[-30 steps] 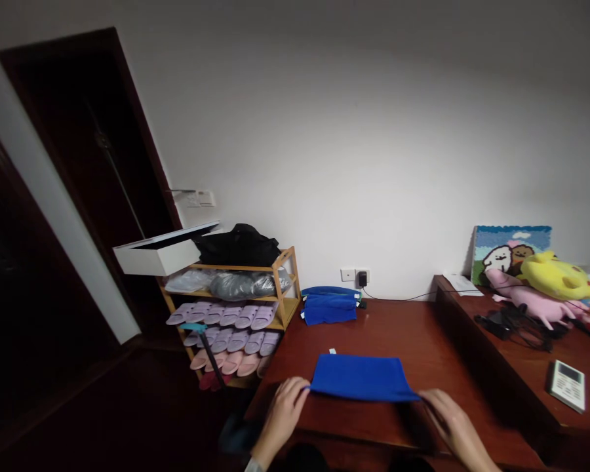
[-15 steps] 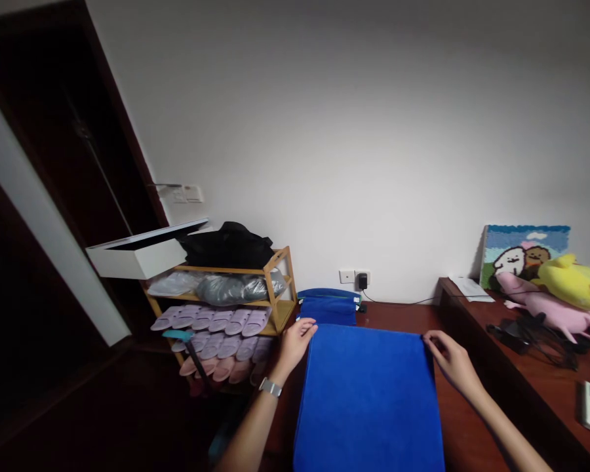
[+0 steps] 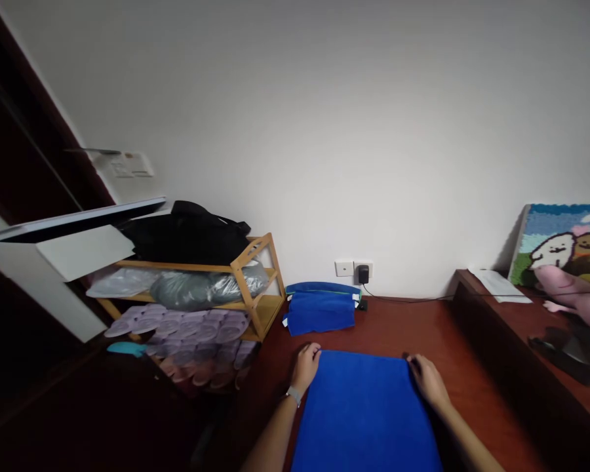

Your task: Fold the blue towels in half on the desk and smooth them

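Observation:
A large blue cloth (image 3: 366,413) stretches between both hands over the reddish-brown tabletop (image 3: 403,321). Its far left corner is pinched in my left hand (image 3: 305,368), which has a watch at the wrist. At the far right corner, my right hand (image 3: 427,378) is closed on the cloth's edge. Behind it, near the wall, lies a smaller pile of folded blue cloths (image 3: 320,311) with white tags.
A wooden rack (image 3: 258,288) with slippers (image 3: 177,321), plastic-wrapped items and a black bag (image 3: 187,236) stands left. A charger (image 3: 363,273) is plugged into the wall. On the raised right surface are a pink plush (image 3: 568,292) and a picture (image 3: 570,242).
The view has moved closer to the table. Both hands have lowered the far edge of the held cloth towards the tabletop and nearer me, showing more of the folded cloths behind.

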`<state>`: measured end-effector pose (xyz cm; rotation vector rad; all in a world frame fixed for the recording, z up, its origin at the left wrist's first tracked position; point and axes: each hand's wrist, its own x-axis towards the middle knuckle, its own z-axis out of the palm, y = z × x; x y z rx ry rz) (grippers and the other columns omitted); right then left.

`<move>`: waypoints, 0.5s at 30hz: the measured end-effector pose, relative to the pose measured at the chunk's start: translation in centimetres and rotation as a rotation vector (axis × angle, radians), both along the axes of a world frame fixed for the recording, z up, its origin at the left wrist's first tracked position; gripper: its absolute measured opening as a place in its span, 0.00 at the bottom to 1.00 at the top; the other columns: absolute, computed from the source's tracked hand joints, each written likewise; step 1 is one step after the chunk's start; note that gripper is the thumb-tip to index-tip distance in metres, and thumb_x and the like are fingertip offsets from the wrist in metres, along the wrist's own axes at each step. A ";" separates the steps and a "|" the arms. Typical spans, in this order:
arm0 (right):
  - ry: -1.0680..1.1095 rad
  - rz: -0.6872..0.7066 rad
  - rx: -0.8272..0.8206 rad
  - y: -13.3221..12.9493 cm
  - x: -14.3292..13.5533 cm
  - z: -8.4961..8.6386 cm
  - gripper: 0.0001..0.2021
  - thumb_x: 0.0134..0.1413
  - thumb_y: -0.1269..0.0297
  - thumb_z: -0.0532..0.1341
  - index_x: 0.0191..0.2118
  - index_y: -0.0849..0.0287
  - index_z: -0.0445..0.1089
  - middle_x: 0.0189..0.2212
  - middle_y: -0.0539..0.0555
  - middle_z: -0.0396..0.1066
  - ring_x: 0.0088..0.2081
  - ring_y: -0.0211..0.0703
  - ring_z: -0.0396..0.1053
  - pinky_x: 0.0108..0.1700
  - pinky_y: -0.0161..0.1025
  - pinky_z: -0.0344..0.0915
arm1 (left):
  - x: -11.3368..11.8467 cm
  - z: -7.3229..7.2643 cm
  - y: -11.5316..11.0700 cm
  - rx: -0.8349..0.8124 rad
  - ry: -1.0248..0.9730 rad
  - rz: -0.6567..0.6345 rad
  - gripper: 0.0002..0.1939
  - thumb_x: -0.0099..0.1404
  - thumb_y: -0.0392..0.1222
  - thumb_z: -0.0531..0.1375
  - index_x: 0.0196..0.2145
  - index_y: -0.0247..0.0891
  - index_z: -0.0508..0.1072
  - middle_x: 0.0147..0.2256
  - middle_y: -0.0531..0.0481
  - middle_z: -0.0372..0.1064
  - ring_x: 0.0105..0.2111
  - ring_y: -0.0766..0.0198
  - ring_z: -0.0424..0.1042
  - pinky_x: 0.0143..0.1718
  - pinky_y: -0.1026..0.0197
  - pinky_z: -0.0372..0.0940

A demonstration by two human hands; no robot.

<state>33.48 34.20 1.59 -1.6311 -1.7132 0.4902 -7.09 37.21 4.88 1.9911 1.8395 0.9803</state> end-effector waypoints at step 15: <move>-0.574 -0.105 -0.239 -4.7 -4.8 -2.0 0.34 0.67 0.54 0.38 0.73 0.61 0.51 0.73 0.54 0.47 0.74 0.51 0.42 0.73 0.56 0.40 | 20.7 -1.5 -6.3 0.046 0.243 -0.496 0.27 0.76 0.48 0.44 0.67 0.42 0.64 0.66 0.43 0.65 0.67 0.53 0.60 0.70 0.44 0.55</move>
